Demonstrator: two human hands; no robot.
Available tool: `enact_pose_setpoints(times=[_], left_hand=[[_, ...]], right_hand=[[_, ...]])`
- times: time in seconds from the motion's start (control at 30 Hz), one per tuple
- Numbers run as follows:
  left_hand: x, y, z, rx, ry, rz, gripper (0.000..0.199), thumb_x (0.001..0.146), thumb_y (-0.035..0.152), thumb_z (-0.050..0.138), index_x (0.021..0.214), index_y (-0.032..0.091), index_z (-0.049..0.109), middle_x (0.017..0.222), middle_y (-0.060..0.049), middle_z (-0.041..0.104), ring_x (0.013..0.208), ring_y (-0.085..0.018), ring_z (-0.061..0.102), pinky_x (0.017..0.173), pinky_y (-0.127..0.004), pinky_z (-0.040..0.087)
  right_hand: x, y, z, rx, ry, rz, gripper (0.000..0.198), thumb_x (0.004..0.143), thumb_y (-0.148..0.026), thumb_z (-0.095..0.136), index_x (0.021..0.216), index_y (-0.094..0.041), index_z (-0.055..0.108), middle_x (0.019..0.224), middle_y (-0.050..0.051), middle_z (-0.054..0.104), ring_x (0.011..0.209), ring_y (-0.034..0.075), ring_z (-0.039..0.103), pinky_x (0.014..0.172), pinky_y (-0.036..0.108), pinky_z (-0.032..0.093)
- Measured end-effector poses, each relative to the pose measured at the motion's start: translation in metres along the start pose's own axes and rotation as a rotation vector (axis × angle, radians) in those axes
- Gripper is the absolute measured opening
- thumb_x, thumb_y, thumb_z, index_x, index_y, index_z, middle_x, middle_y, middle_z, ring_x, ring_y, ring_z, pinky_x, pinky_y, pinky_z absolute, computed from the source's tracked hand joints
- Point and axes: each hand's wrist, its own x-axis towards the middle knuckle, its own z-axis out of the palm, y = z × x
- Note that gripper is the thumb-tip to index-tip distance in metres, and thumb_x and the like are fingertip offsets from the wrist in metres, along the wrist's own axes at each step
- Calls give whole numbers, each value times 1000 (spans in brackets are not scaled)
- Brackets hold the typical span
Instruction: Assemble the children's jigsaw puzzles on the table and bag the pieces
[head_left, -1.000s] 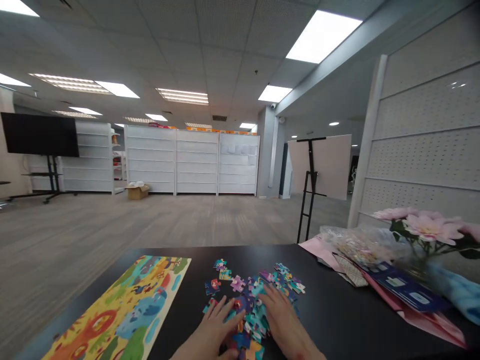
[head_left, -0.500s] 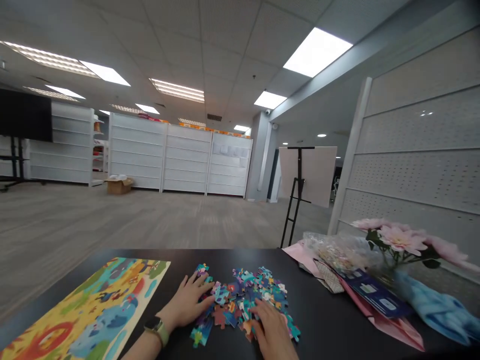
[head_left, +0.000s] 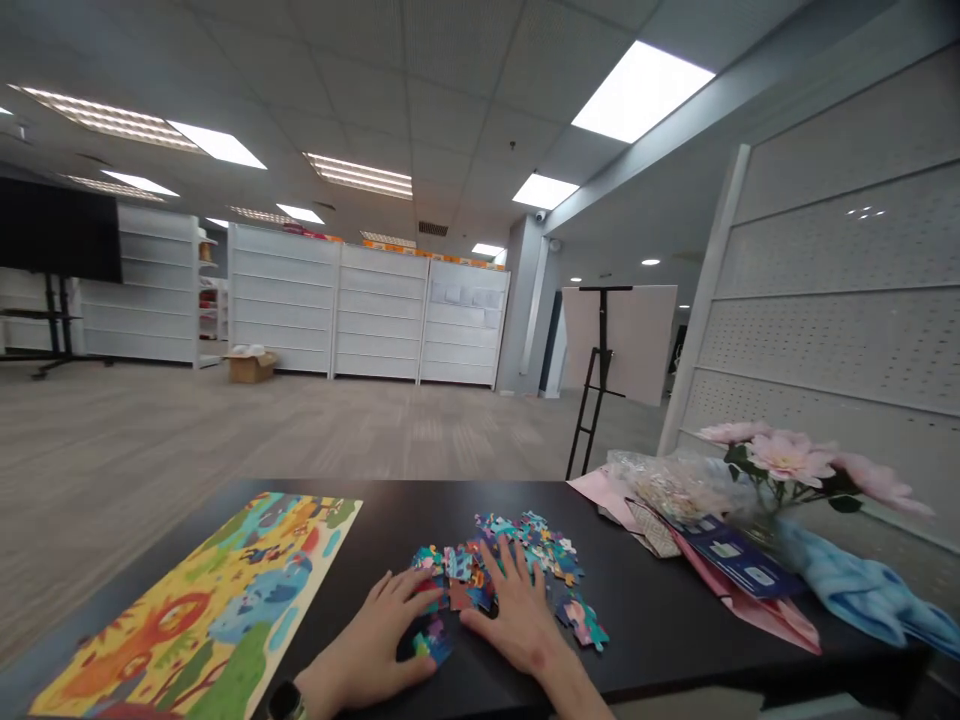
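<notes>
Loose jigsaw puzzle pieces (head_left: 551,548) lie in a heap on the black table (head_left: 517,692). My left hand (head_left: 386,632) rests at the heap's left side, fingers spread, its fingertips over several pieces. Flat on the middle of the heap is my right hand (head_left: 521,618), its fingers stretched out and apart, covering some of the pieces. Neither hand grips anything. A small cluster of pieces (head_left: 583,620) sits just right of my right hand. Left of my left hand lies a colourful animal picture sheet (head_left: 225,590).
Along the table's right side are a clear plastic bag (head_left: 675,485), a dark blue packet (head_left: 739,560), pink paper (head_left: 784,615), a light blue cloth (head_left: 855,585) and pink flowers (head_left: 791,455). Beyond the table stand an easel (head_left: 600,350) and white shelving (head_left: 379,315).
My right hand has moved up and left onto the heap, fingers spreading wider. My left hand has come lower, along the heap's left edge. The view has shifted slightly.
</notes>
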Motion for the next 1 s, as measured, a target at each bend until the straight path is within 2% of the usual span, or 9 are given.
enact_pose_setpoints(times=[0.13, 0.27, 0.37, 0.47, 0.57, 0.73, 0.8, 0.9, 1.0], left_hand=[[-10, 1, 3, -69, -19, 10, 69, 89, 36, 66, 152, 41, 39, 166, 0, 28, 150, -30, 30, 124, -49, 25], [-4, -6, 12, -26, 73, 36, 64, 92, 26, 59, 152, 40, 41, 166, 1, 30, 152, -27, 27, 125, -47, 25], [7, -12, 17, 68, 150, -36, 61, 96, 36, 56, 155, 36, 38, 166, -3, 28, 154, -33, 17, 124, -57, 19], [18, -11, 18, 90, 103, -95, 79, 91, 55, 61, 159, 33, 28, 167, -7, 22, 154, -35, 15, 123, -60, 15], [25, 1, 14, 94, 21, -95, 98, 78, 51, 77, 159, 34, 25, 168, -7, 21, 154, -34, 17, 123, -59, 11], [26, 29, 8, 57, -63, 0, 59, 91, 39, 62, 148, 43, 47, 163, 0, 35, 153, -28, 24, 123, -62, 8], [25, 34, 8, 43, -68, 46, 55, 95, 33, 54, 148, 44, 45, 163, 2, 35, 153, -25, 25, 124, -58, 11], [22, 34, 8, 66, -34, 2, 67, 95, 25, 49, 156, 42, 30, 168, 1, 24, 154, -25, 19, 124, -58, 11], [16, 29, 4, 78, 7, -70, 77, 92, 32, 53, 160, 38, 19, 169, 0, 15, 155, -28, 15, 123, -60, 9]], right_hand=[[12, -13, -5, 56, -52, -117, 89, 82, -68, 63, 157, -32, 32, 168, 11, 22, 155, 38, 12, 121, 60, 10], [9, -20, -5, 164, 67, -287, 51, 86, -46, 65, 134, -29, 61, 151, 9, 53, 143, 32, 40, 120, 51, 21], [3, -22, -1, 257, 161, -431, 32, 80, -25, 66, 112, -25, 68, 126, 5, 69, 123, 25, 56, 113, 40, 35], [1, -20, 5, 286, 202, -482, 35, 77, -12, 60, 109, -24, 66, 111, 3, 71, 109, 21, 62, 102, 33, 44], [6, -15, 10, 247, 308, -355, 39, 80, -5, 50, 110, -24, 65, 110, 3, 69, 106, 18, 64, 98, 29, 49], [12, 6, 13, 187, 473, -68, 39, 90, -16, 44, 124, -11, 63, 134, 19, 58, 135, 33, 47, 116, 50, 34], [13, 22, 11, 116, 487, 46, 44, 92, -26, 48, 131, -12, 61, 147, 20, 49, 146, 38, 33, 119, 54, 27], [22, 52, 6, -34, 376, 346, 59, 93, -45, 50, 146, -19, 52, 162, 15, 34, 153, 41, 15, 120, 54, 22], [42, 81, 0, -57, 217, 482, 73, 94, -64, 40, 153, -21, 43, 162, 19, 33, 151, 45, 21, 116, 61, 24]])
